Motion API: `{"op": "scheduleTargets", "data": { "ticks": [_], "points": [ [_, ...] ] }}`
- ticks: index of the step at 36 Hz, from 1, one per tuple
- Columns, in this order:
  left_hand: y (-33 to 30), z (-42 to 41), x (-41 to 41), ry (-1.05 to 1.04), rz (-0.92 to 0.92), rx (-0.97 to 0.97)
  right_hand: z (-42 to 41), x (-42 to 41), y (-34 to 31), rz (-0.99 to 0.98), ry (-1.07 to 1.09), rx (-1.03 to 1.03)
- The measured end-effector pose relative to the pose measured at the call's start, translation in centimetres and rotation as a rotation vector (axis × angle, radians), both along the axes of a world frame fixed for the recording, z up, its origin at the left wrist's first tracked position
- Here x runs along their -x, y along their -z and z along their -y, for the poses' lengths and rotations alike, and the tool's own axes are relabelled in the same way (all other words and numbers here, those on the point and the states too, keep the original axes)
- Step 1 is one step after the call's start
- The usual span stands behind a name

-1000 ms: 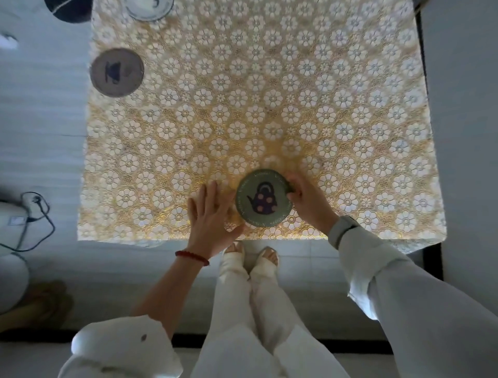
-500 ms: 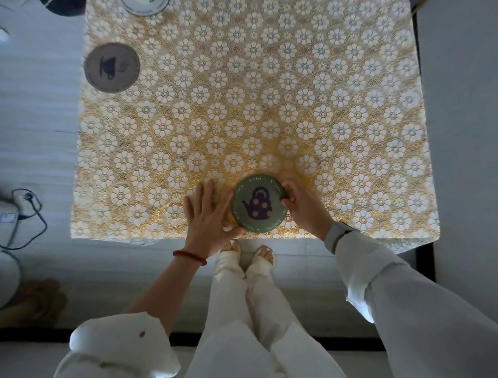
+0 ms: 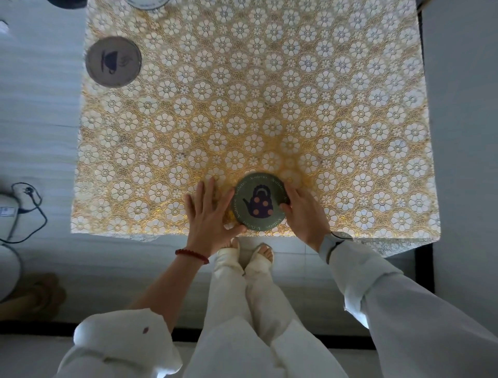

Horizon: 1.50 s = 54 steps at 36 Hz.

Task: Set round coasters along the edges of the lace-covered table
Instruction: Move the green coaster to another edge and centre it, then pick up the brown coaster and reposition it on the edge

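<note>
A green round coaster point(image 3: 258, 201) with a dark teapot print lies flat on the lace-covered table point(image 3: 269, 94), close to the near edge. My left hand point(image 3: 208, 215) rests flat with fingers spread, its thumb side touching the coaster's left rim. My right hand point(image 3: 303, 213) curls around the coaster's right rim. A grey coaster point(image 3: 113, 61) with a teacup print lies near the table's left edge. A white coaster point(image 3: 147, 3) is partly cut off at the far edge.
A dark round object point(image 3: 66, 2) shows at the top left, off the table. A white appliance with a black cable point(image 3: 25, 199) stands on the floor at the left. My feet point(image 3: 249, 249) are just below the near table edge. A wall runs along the right.
The coaster and both hands stay at the near edge. The printed teapot has turned slightly between the hands. The view has shifted a little.
</note>
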<state>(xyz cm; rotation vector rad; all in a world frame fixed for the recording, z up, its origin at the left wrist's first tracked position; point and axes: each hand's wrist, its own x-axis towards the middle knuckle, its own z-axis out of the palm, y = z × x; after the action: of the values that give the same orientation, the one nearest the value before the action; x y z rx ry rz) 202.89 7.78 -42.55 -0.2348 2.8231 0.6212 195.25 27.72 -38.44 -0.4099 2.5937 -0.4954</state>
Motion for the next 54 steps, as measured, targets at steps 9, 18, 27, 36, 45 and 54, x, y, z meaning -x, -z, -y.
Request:
{"op": "scheduleTargets", "data": {
  "ticks": [9,18,27,36,45,54],
  "points": [
    [0.2,-0.2,-0.2,-0.016,-0.019,0.001,0.4,-0.3,0.3,-0.031,-0.019,-0.087],
    [-0.1,0.0,0.0,0.047,0.060,0.118,0.8,-1.2,0.7,-0.102,-0.033,-0.221],
    [-1.5,1.0,1.2,0.085,0.169,0.107,1.0,0.5,-1.1,0.032,-0.009,-0.200],
    [-4.7,7.6,6.1,-0.072,0.144,-0.219,6.7,4.7,-3.7,-0.007,-0.031,-0.143],
    [-5.0,19.0,7.6,-0.401,0.040,0.043,19.9,10.7,-4.3,0.009,-0.210,0.015],
    [-0.3,24.1,8.2,-0.372,0.103,0.115,34.5,18.6,-1.5,-0.107,-0.266,0.098]
  ]
}}
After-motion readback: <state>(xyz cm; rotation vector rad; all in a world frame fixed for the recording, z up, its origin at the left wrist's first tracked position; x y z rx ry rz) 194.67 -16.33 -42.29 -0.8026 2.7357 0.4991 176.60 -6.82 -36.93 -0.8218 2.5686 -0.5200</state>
